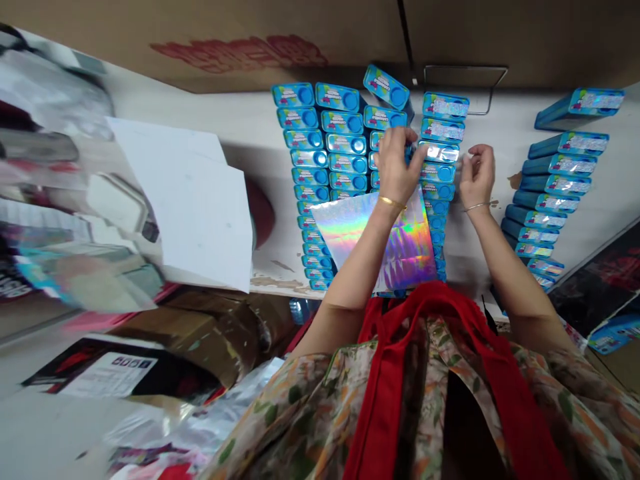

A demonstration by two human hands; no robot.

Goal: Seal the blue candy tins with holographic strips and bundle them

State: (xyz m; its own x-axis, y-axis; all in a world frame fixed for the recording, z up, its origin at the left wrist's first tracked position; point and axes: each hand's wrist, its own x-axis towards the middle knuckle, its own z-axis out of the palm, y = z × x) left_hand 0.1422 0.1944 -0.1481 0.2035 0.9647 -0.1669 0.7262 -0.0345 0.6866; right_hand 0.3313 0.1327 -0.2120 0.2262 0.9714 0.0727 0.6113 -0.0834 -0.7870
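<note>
My left hand (pixel 397 163) reaches over the rows of small blue tins (pixel 345 144), its thumb spread from its bent fingers and lying at the edge of a tin with a shiny strip on top (pixel 439 152). Just right of that tin is my right hand (pixel 479 175), fingers curled and thumb close to the index finger. Anything between those fingertips is too small to make out. Under my left forearm, a rainbow holographic sheet (pixel 407 243) lies across the tins. Similar silvery strips show on the tins in the column between my hands.
Another column of blue tins (pixel 557 183) stands at the right. A large cardboard box (pixel 240 40) borders the far side, with a bent wire (pixel 465 67) beside it. White paper sheets (pixel 200 207) lie at the left, near cardboard boxes (pixel 200 330) and plastic bags.
</note>
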